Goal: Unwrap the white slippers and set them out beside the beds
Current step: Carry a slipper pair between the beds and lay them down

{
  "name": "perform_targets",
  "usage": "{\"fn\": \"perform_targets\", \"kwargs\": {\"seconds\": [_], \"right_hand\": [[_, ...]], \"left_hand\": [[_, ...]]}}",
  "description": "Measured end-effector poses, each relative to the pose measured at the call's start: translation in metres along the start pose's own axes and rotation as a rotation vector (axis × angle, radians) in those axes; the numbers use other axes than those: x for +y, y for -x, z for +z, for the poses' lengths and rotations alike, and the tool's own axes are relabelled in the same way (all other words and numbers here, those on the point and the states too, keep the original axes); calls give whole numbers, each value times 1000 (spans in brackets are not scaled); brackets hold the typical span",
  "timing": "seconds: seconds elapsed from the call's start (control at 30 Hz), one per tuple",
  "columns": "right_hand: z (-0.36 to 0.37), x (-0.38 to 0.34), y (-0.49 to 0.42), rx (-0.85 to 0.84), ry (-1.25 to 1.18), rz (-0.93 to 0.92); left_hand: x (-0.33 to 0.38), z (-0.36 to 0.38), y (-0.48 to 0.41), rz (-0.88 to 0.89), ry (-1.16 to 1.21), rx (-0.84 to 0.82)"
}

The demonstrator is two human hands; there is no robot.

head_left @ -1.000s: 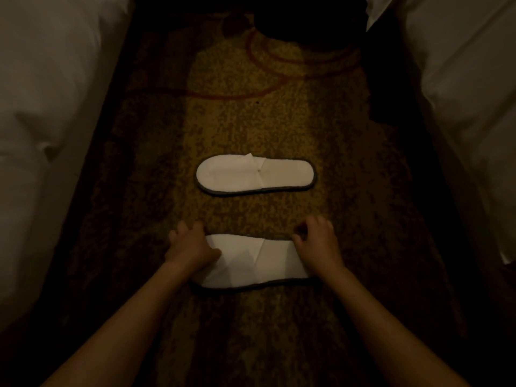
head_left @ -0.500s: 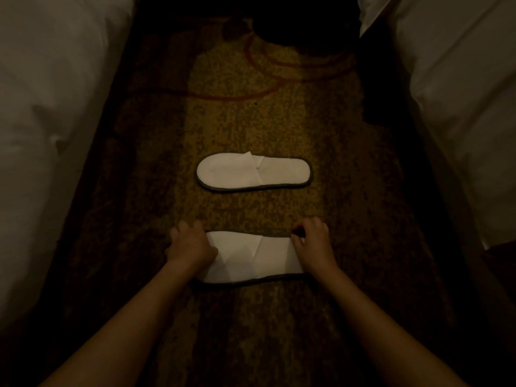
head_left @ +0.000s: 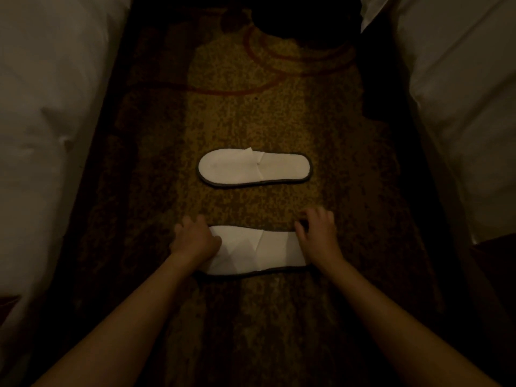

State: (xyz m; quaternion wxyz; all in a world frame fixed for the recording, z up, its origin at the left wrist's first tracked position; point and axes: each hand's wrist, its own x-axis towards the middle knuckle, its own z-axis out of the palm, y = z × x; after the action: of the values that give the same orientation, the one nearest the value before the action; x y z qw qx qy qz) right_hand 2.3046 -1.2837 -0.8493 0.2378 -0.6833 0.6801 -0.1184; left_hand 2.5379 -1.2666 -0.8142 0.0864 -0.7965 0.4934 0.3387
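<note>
Two flat white slippers with dark edging lie crosswise on the carpet between two beds, toes to the left. The far slipper point(head_left: 254, 169) lies alone, untouched. The near slipper point(head_left: 257, 251) sits parallel to it, closer to me. My left hand point(head_left: 194, 238) covers its toe end, thumb pressed on the white upper and fingers curled over the far edge. My right hand point(head_left: 318, 236) is at the heel end, its fingers spread and lifted above the carpet, with only the palm edge over the heel.
White bedding of the left bed point(head_left: 50, 135) and of the right bed point(head_left: 460, 121) flanks the narrow strip of brown patterned carpet point(head_left: 251, 317). A dark round object point(head_left: 301, 15) sits on the floor at the far end, in shadow.
The near slipper has shifted slightly away from me, toward the far one. My right hand has loosened, and its fingers are now spread. My left hand keeps its hold on the toe.
</note>
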Motion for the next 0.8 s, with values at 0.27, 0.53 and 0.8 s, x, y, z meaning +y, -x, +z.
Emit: {"fn": "perform_targets", "kwargs": {"seconds": [0.27,0.53,0.8], "right_hand": [[-127,-48,20,-232,214,124],[-314,-119,66,-459,297,219],[-506,-176,146,-483,-8,402]], "left_hand": [[37,-68,98,43,-168,-157],[126,-219,211,262,-425,-291],[226,-338,363,425,-493,-373]]}}
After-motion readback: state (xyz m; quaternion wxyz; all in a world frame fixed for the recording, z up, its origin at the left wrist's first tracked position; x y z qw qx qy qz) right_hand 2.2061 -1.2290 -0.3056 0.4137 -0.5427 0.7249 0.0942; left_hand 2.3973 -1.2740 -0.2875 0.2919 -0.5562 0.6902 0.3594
